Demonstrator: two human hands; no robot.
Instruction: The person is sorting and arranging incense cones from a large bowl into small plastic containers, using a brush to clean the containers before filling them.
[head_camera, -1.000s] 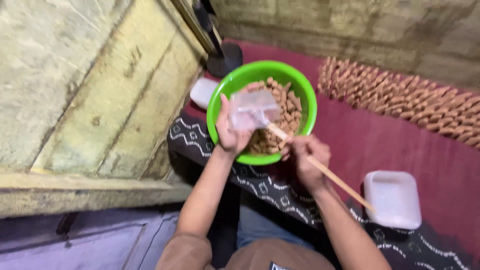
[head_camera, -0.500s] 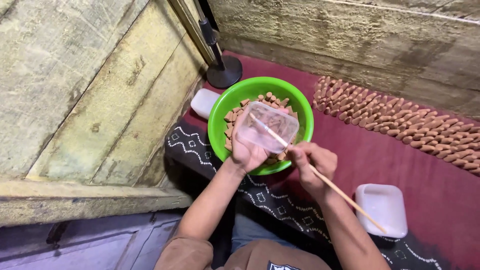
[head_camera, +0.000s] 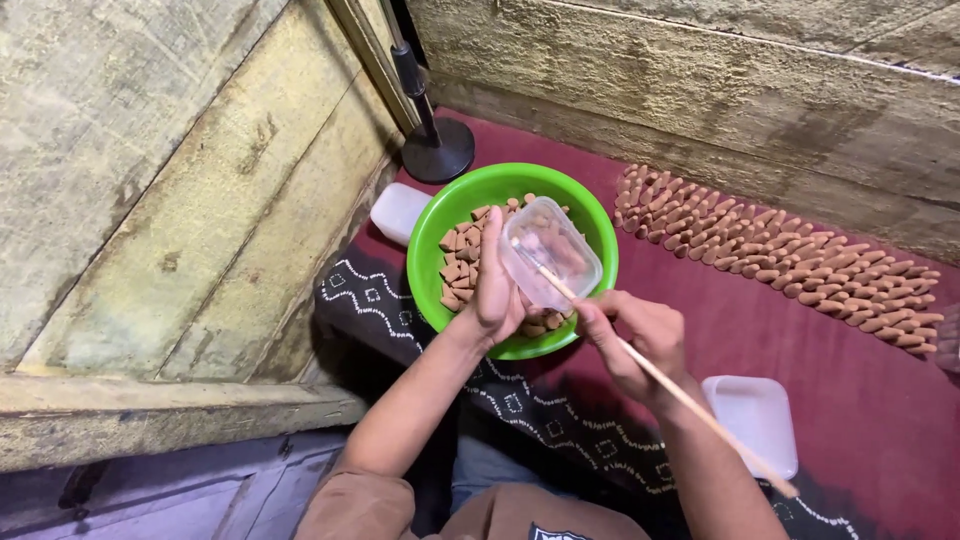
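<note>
**Clear box held over the green bowl**

Here the left hand (head_camera: 497, 290) grasps a small clear plastic box (head_camera: 550, 252), tilted above a green bowl (head_camera: 590, 215) that holds brown cones (head_camera: 458, 265). The right hand (head_camera: 632, 335) pinches a thin wooden stick (head_camera: 690, 402), whose far tip reaches into the box. The bowl sits on a dark red cloth (head_camera: 860, 400). To the right, rows of cones (head_camera: 790, 255) lie along the far wall. A white lid (head_camera: 752, 420) rests near the right forearm, and a black stand base (head_camera: 438, 152) is behind the bowl.

cone rows (head_camera: 780, 255) right, stand base (head_camera: 438, 150) behind
</note>
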